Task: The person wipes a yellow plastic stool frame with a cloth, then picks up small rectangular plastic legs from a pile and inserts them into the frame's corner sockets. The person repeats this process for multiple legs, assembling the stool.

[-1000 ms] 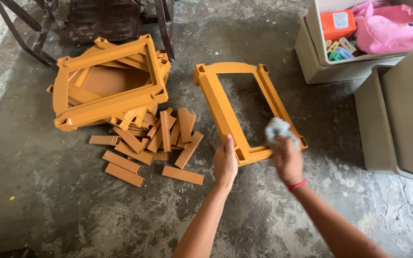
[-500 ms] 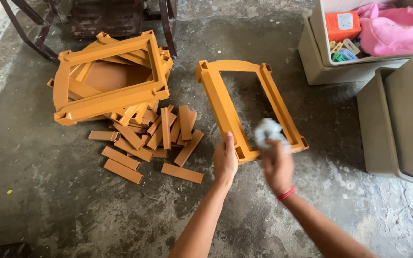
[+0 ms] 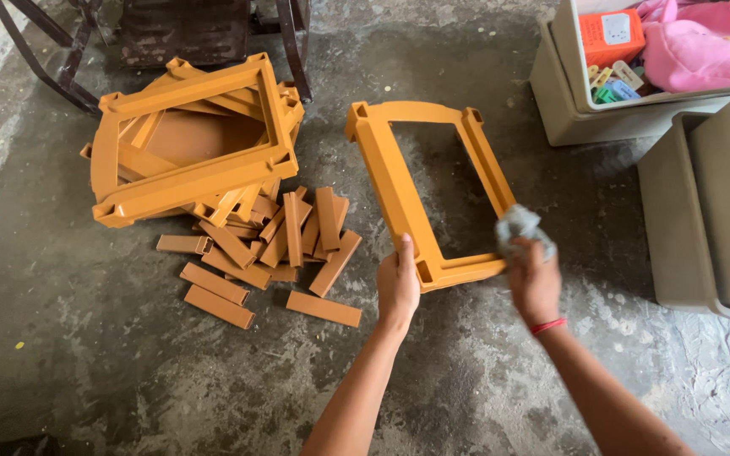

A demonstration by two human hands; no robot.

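An orange plastic rectangular frame point(image 3: 386, 169) lies flat on the concrete floor. My left hand point(image 3: 399, 287) grips its near left corner. My right hand point(image 3: 536, 283) holds a crumpled grey cloth point(image 3: 519, 226) pressed against the frame's near right corner. A red band circles my right wrist.
A stack of similar orange frames point(image 3: 192, 139) sits at the left, with several loose orange slats point(image 3: 272, 245) scattered in front. Dark metal furniture legs point(image 3: 289, 42) stand behind. Grey plastic bins point(image 3: 703, 219) stand at the right; one point(image 3: 568, 110) holds a pink bag and small items.
My right hand with the cloth has slid along the frame's near right corner, shifting slightly toward me and back. The left hand has stayed on the near left corner.
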